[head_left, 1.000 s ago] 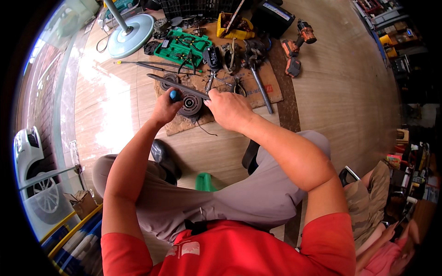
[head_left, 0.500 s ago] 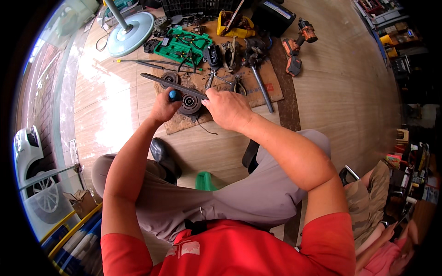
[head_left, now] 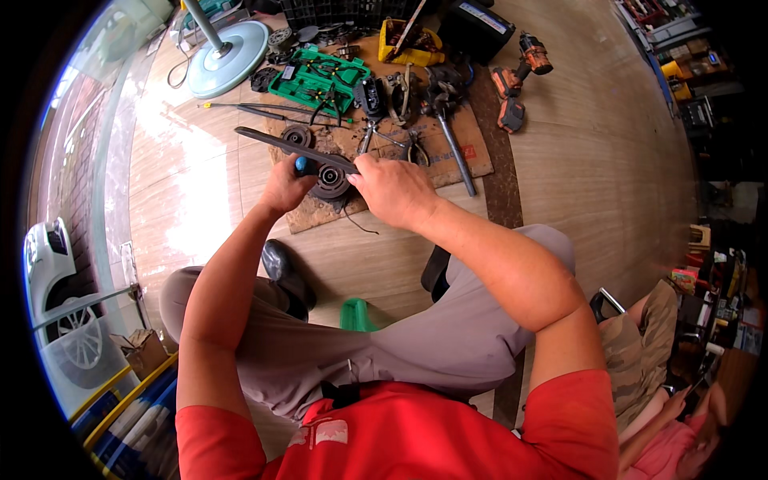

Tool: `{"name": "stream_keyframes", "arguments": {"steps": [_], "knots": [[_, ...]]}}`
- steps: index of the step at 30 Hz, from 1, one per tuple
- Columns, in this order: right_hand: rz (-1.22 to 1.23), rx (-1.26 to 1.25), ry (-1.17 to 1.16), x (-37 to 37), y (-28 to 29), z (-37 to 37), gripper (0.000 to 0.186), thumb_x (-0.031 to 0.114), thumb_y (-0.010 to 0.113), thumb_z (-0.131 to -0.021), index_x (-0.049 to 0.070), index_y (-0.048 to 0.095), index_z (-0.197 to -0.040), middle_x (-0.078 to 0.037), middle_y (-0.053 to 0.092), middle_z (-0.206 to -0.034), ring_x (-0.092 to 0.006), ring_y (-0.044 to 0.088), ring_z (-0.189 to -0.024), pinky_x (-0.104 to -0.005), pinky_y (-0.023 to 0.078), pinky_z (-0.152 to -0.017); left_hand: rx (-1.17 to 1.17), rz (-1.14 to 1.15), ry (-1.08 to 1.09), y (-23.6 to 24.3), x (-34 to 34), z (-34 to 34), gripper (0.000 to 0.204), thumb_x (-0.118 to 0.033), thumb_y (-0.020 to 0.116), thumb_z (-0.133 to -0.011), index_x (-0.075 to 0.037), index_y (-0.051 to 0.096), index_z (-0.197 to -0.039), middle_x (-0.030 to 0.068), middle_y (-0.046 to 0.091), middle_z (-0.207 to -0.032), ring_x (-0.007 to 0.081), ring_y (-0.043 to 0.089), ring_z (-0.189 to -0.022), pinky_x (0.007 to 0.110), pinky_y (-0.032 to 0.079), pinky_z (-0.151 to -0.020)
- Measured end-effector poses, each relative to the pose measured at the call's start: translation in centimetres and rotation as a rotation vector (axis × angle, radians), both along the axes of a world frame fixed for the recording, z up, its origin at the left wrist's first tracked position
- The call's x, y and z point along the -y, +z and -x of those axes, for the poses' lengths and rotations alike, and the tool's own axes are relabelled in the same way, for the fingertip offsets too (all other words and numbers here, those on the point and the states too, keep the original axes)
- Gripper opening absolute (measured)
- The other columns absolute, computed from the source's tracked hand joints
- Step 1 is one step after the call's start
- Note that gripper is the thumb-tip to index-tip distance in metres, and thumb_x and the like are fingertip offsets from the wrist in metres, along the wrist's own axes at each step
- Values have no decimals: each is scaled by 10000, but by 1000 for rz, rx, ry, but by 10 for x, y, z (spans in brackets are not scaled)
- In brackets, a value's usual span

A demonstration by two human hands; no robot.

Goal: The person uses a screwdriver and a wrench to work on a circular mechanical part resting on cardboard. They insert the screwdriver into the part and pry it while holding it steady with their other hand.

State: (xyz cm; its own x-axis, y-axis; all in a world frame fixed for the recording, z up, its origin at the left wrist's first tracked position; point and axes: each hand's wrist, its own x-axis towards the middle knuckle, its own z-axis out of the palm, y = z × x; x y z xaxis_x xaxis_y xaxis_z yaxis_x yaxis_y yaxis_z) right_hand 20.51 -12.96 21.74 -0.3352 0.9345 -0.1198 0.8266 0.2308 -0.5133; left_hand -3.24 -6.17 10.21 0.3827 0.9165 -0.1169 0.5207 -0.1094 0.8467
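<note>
My right hand [head_left: 394, 192] is closed around the near end of a long flat dark metal bar [head_left: 276, 142], which looks like a file. The bar slants up and to the left above a round grooved pulley [head_left: 330, 182]. My left hand [head_left: 286, 188] is closed on a dark handle with a blue end [head_left: 302, 164], just left of that pulley. What the handle belongs to is hidden. A second round pulley-like part [head_left: 297, 136] lies behind the bar. Both parts are over a stained cardboard sheet [head_left: 308, 218], and a thin dark wire [head_left: 360, 228] trails from the nearer one.
Beyond my hands are a green tool case [head_left: 308, 84] with pliers, a yellow container [head_left: 412, 58] and a long metal-handled tool [head_left: 458, 152]. A cordless drill [head_left: 534, 54] stands to the right. A round pedestal base [head_left: 228, 60] is far left; a green object [head_left: 356, 314] lies between my feet.
The flat bar has slid slightly up and to the left, along with a small shift of my right hand. My left hand stays almost where it was.
</note>
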Motion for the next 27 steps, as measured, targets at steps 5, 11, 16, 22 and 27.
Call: {"name": "stream_keyframes", "arguments": {"steps": [5,11,16,22,27], "knots": [[6,84,39,2,-13,0,238,252,508,-1002,17,498,-964,-205,679,-790,-412,673,-753,-520,522,-667,1,-25,9,-1,0,-1,304,-104,673,-767,-25,644,-1060,184,696,-901,320,674,-859,398,517,-795],[-37,14,3,4,-7,2,232,247,505,-1002,15,511,-981,-212,678,-784,-407,678,-769,-530,520,-695,-18,-8,0,2,1,-3,320,-102,671,-757,-29,632,-1066,199,693,-924,341,670,-893,405,515,-815],[36,85,1,-2,-14,2,250,257,509,-1002,10,519,-965,-217,680,-798,-419,672,-784,-534,515,-711,2,-18,45,-9,1,1,294,-92,672,-753,-33,635,-1038,181,693,-930,330,669,-895,394,515,-820],[41,5,-82,-6,5,2,263,261,501,-1006,3,523,-962,-230,683,-842,-439,663,-826,-544,507,-751,111,5,79,-14,-6,5,268,-96,680,-747,-47,627,-1004,137,684,-905,274,660,-866,361,514,-815],[63,-1,-94,-9,4,-1,276,270,497,-1006,1,531,-953,-244,681,-866,-446,659,-853,-547,504,-773,26,13,72,-8,-6,2,280,-99,672,-744,-54,632,-1018,144,694,-930,300,671,-899,369,517,-831]]}}
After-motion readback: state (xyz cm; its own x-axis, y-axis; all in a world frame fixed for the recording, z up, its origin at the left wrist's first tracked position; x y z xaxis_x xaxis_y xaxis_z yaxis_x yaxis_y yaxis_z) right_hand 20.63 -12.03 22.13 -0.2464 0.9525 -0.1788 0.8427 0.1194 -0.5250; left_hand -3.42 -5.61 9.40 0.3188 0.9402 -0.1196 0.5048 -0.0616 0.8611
